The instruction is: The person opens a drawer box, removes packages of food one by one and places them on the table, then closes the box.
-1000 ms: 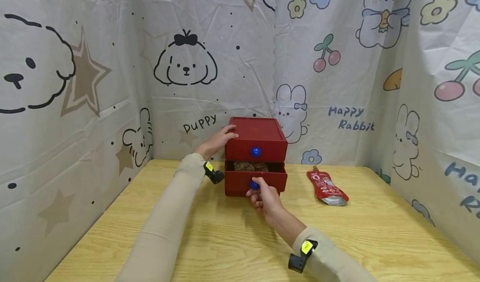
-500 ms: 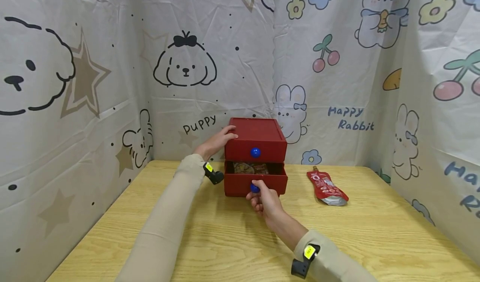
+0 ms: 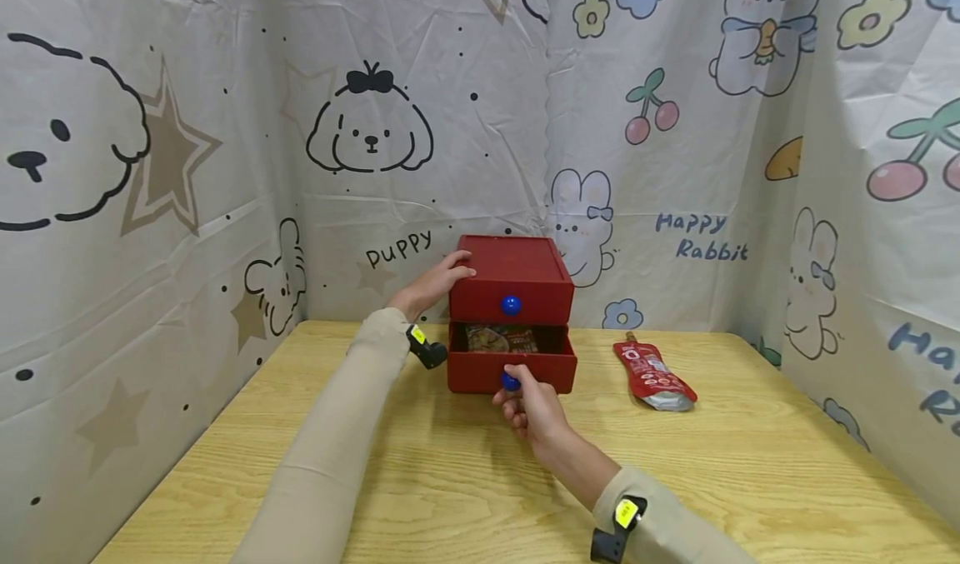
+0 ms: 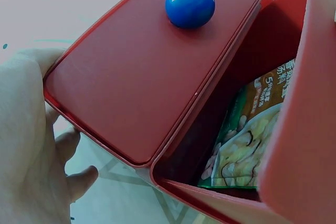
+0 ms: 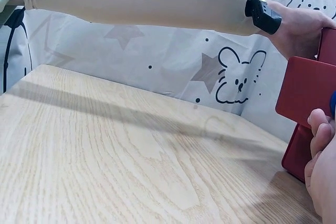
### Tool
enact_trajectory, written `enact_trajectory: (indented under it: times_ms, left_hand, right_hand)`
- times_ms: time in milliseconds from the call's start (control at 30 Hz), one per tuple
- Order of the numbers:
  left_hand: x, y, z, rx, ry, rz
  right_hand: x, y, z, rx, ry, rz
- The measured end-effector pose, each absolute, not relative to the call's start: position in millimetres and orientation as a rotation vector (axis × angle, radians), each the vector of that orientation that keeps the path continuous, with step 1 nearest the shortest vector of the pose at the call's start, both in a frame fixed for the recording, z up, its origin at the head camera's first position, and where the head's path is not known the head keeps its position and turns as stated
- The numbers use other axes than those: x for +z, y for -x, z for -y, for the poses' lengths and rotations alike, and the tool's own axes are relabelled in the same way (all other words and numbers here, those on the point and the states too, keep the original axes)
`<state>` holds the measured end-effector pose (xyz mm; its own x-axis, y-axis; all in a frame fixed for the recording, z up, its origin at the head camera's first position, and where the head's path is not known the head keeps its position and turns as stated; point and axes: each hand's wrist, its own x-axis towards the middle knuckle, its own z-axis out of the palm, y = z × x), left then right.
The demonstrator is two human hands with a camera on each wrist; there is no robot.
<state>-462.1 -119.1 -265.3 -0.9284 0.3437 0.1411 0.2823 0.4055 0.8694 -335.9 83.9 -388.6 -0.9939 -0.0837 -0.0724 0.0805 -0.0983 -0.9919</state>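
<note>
A small red two-drawer cabinet [image 3: 517,257] stands at the back of the table. Its upper drawer is closed, with a round blue knob [image 3: 511,305] on the front. My right hand [image 3: 538,410] pinches the blue knob [image 3: 511,381] of the lower drawer [image 3: 474,376], which is pulled partway out. Inside that drawer lies a printed food packet [image 4: 247,140], partly hidden by the drawer front in the left wrist view. Against the cabinet's upper left edge rests my left hand [image 3: 433,286], its fingers relaxed and spread over the edge.
A red spouted pouch [image 3: 651,374] with a silvery bottom lies on the wood-grain table [image 3: 420,481], right of the cabinet. Cartoon-printed curtains [image 3: 450,172] enclose the table at the back and both sides.
The lower drawer has slid a little farther out towards me, with my right hand on its knob. More of the packet shows inside. My left hand has stayed in place.
</note>
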Motion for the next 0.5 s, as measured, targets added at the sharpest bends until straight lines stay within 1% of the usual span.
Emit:
enact_trajectory:
  times_ms: [500]
  left_hand:
    - [-265, 460, 120, 1.582, -0.580, -2.573]
  right_hand:
    - [-385, 322, -87, -2.232, -0.008, -2.013]
